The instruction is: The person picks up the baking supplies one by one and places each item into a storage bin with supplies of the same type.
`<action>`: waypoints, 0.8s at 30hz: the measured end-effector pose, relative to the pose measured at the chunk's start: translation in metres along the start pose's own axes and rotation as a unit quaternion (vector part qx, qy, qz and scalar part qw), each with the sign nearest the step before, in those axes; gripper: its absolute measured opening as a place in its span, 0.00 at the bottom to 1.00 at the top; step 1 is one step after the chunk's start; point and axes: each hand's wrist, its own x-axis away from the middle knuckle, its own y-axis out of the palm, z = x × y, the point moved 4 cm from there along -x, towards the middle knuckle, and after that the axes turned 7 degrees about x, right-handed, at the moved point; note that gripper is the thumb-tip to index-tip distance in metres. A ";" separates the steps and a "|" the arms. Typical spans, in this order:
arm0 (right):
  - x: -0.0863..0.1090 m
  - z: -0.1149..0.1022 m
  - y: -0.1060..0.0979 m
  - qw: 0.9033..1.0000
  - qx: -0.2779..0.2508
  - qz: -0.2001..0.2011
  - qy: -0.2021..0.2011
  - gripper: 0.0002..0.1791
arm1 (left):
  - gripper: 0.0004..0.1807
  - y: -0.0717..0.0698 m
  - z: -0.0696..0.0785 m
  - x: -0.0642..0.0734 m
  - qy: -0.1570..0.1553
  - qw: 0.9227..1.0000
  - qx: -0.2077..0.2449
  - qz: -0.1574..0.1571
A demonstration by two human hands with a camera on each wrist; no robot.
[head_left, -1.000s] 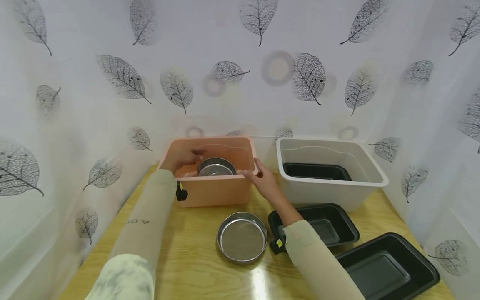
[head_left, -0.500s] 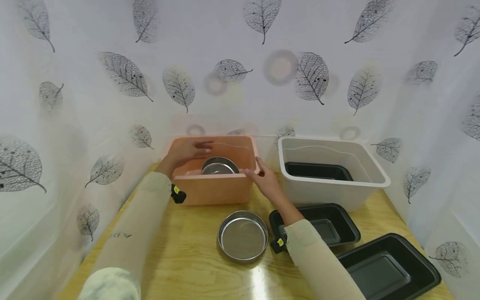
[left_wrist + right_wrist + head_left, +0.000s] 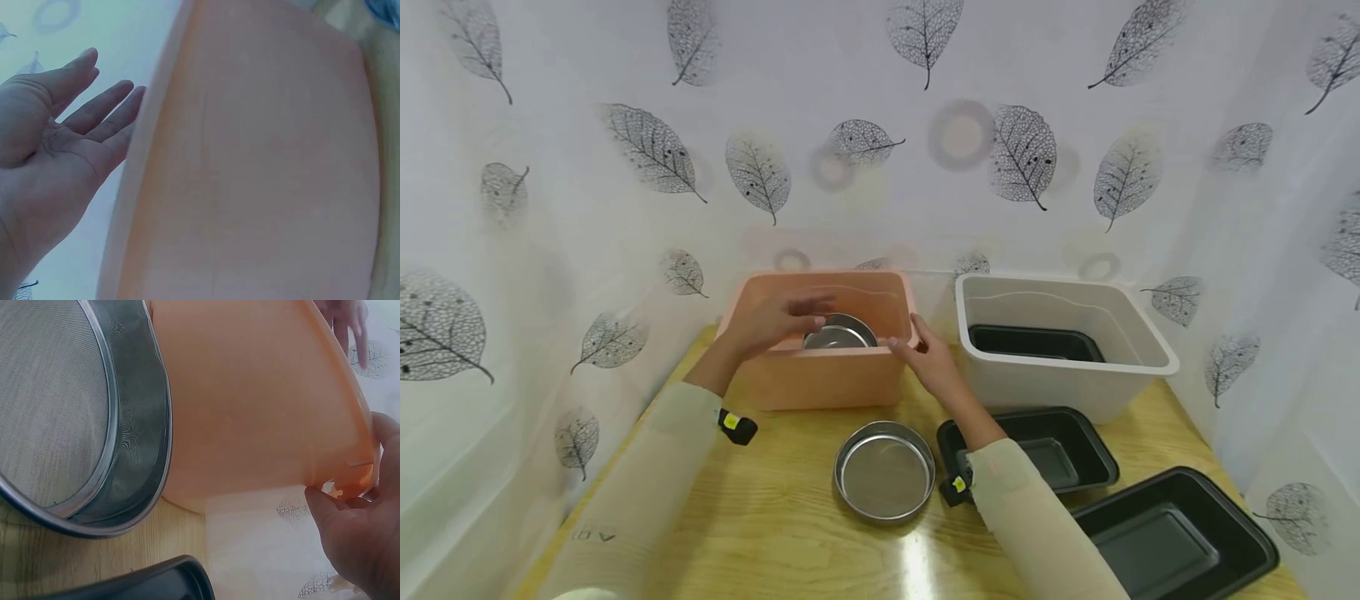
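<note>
An orange plastic bin (image 3: 827, 383) stands at the back left of the table, with a round metal sieve (image 3: 841, 337) inside it. Over the bin's left side, my left hand (image 3: 766, 323) is held with fingers loosely extended and nothing in it; the left wrist view shows its bare palm (image 3: 62, 144) beside the bin's rim. My right hand (image 3: 934, 364) grips the bin at its front right corner, thumb and fingers around the rim in the right wrist view. Another round sieve (image 3: 886, 477), its fine mesh clear in the right wrist view, lies on the table in front.
To the right is a whitish bin (image 3: 1045, 387) with a dark pan (image 3: 1037, 343) inside. Two black rectangular pans, a nearer one (image 3: 1172, 533) and a farther one (image 3: 1075, 450), lie on the wooden table (image 3: 775, 517). A leaf-patterned curtain (image 3: 865, 217) hangs behind.
My left hand has come up from inside the orange bin, and its forearm has shifted back and left. The right hand keeps its place on the rim; both sieves stay where they were.
</note>
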 end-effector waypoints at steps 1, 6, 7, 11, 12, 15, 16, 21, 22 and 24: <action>0.000 0.000 0.000 1.000 0.000 -0.001 0.000 0.43 | 0.30 0.002 0.001 0.004 0.003 1.000 -0.004 0.003; 0.001 -0.001 0.000 1.000 0.005 -0.002 -0.002 0.43 | 0.28 0.015 0.005 0.025 0.028 0.999 0.013 0.013; 0.001 -0.001 0.000 1.000 0.006 -0.001 -0.001 0.44 | 0.28 0.019 0.005 0.030 0.030 0.999 0.024 0.011; 0.002 -0.002 -0.001 1.000 0.009 0.003 0.001 0.44 | 0.28 0.033 0.004 0.049 0.029 0.998 0.050 0.008; 0.002 -0.002 -0.001 1.000 0.010 0.003 0.001 0.44 | 0.29 0.036 0.003 0.054 0.028 0.998 0.057 0.006; 0.002 -0.002 -0.001 1.000 0.010 0.003 0.003 0.44 | 0.28 0.046 -0.003 0.070 0.024 0.997 0.070 0.007; 0.001 -0.002 -0.001 1.000 0.011 0.003 0.005 0.44 | 0.28 0.050 -0.005 0.075 0.022 0.997 0.072 0.009; 0.001 -0.001 -0.001 1.000 0.005 -0.001 0.009 0.44 | 0.28 0.067 -0.024 0.096 0.004 0.997 0.075 0.023; 0.002 -0.001 -0.001 1.000 0.003 -0.001 0.009 0.44 | 0.28 0.071 -0.028 0.099 0.001 0.997 0.076 0.023; 0.002 -0.001 0.000 1.000 -0.003 -0.003 0.008 0.44 | 0.28 0.078 -0.039 0.106 -0.005 0.997 0.075 0.024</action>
